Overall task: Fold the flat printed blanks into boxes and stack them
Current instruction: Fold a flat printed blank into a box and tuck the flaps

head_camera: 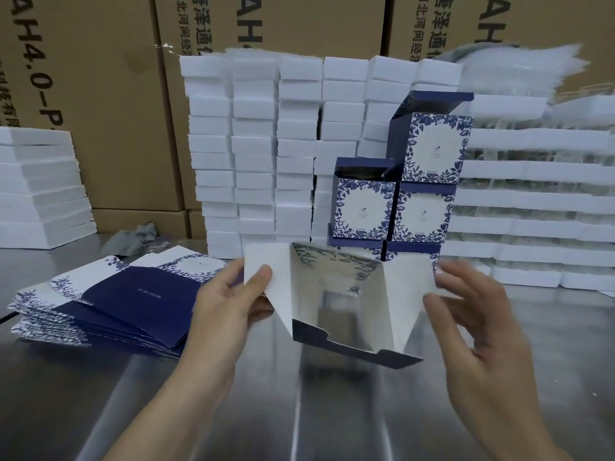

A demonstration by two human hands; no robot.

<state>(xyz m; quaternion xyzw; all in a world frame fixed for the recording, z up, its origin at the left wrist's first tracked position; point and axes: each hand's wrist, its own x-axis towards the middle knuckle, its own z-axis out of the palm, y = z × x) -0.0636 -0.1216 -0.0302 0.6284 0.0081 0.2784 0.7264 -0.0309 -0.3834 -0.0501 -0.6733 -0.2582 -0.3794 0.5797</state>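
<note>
- Head view: task is partly done. Several finished boxes (422, 211) with the blue floral print are stacked at the back centre-right, against white foam blocks (256, 144); the top one has its lid flap standing open.
- Lower boxes in that stack are partly hidden behind the piece in hand, so no exact count.
- Plenty left: a thick pile of flat blanks (109, 307) lies fanned out on the steel table (299, 410), to the left, just beside the left wrist.
- One half-formed box (336, 294) is held up over the table between both hands, near the person and in front of the stack. It is opened into a tube, white inside facing the camera, printed wall at the back, dark blue bottom flap hanging toward the table and not yet tucked.
- Judgement: current step is squaring the tube and closing the bottom; the flaps are not folded in and this box is not yet stacked.
- Left hand (226, 294): palm turned inward, thumb on top, pinching the left white flap between thumb and fingers.
- Right hand (472, 314): thumb and forefinger pinch the edge of the right flap, other fingers spread loosely below; blurred, so the grip looks light.
- Both forearms reach in from the bottom edge, hands well apart, box between them.
- Behind: brown cartons (100, 94) and a crumpled grey rag (133, 239) on the table.
</note>
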